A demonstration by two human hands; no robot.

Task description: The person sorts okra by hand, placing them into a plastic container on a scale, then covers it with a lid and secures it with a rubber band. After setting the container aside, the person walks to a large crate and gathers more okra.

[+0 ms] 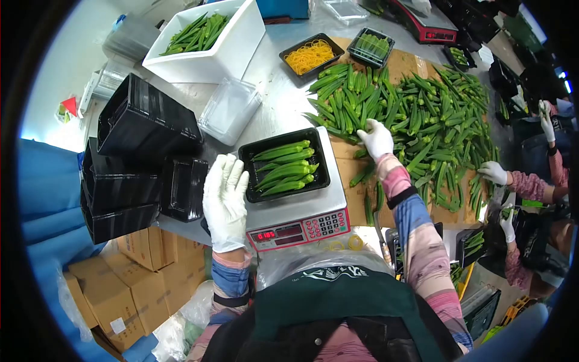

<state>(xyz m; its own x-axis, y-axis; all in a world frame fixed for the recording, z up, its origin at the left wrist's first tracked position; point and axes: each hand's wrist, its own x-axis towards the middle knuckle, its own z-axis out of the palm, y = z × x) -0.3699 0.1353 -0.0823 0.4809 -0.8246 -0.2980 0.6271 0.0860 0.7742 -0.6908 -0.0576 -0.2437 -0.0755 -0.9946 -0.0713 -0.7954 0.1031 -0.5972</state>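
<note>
My left hand (226, 199), in a white glove, is held flat with its fingers stretched out beside the left edge of a black plastic tray (243, 158). Several green okra pods (286, 172) lie side by side in that tray, which rests on a digital scale (329, 208) with red lit digits. My right hand (377, 139), gloved too, reaches over the near left edge of a big okra pile (431, 114). Its fingers are slightly bent and apart at the pods; I see none clearly gripped.
Stacked black trays (148, 120) and clear lids (229, 111) stand at left. Behind them is a white foam box (253, 36) with okra. A tray of yellow rubber bands (309, 57) and a packed okra tray (371, 48) sit beyond the pile. Co-workers' gloved hands (493, 173) are at right.
</note>
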